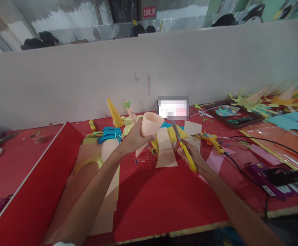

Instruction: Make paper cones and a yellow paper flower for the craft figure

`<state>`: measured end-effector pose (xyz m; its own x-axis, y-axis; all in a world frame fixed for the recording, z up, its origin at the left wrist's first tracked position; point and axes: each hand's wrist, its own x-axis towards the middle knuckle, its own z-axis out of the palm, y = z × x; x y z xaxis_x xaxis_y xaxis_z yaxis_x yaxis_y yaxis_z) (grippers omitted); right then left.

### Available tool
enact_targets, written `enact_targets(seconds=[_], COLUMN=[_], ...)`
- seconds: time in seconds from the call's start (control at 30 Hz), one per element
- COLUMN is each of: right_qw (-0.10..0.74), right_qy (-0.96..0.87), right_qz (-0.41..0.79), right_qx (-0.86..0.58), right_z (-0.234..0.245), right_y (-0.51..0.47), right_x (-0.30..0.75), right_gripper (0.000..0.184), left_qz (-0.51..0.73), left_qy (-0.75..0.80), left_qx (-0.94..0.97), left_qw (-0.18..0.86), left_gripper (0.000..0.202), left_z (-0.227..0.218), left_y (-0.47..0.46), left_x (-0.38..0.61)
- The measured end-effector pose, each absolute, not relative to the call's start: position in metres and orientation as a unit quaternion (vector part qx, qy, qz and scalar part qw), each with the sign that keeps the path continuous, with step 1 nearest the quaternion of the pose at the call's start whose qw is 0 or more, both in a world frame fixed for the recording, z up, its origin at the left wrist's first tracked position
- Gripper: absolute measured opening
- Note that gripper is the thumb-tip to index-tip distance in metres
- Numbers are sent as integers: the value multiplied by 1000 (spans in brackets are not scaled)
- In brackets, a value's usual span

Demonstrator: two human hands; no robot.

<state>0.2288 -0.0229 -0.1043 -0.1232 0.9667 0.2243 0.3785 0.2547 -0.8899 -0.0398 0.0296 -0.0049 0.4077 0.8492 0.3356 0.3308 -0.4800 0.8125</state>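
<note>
Pinching one rolled paper (151, 125): left fingers (138, 129) | gripping one pair of scissors (187, 157): right fingers (180, 151) | one glue gun (212, 139)

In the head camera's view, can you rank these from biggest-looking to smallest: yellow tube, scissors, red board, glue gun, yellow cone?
By length as seen:
1. Red board
2. Scissors
3. Glue gun and yellow cone: too alike to rank
4. Yellow tube

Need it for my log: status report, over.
Left hand holds rolled peach paper. Right hand grips yellow-handled scissors. Peach strip between hands; glue gun near right hand.
</note>
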Motion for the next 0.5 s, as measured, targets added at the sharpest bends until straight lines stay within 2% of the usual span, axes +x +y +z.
enact_targets(seconds=[0.2, 0.5], right_qw=[405, 368], right_qy=[-668, -685], right_qz=[339, 317], right_qx=[-524, -542], right_z=[-96, -100], right_y=[-24, -25], right_x=[228, 228], right_gripper=[37, 24], left_qz=[333, 257], left_qy=[417, 479], left_qx=[837, 839], left_qw=[124, -5], left_gripper=[82, 78], left_z=[4, 20], left_y=[17, 4], left_x=[-39, -34])
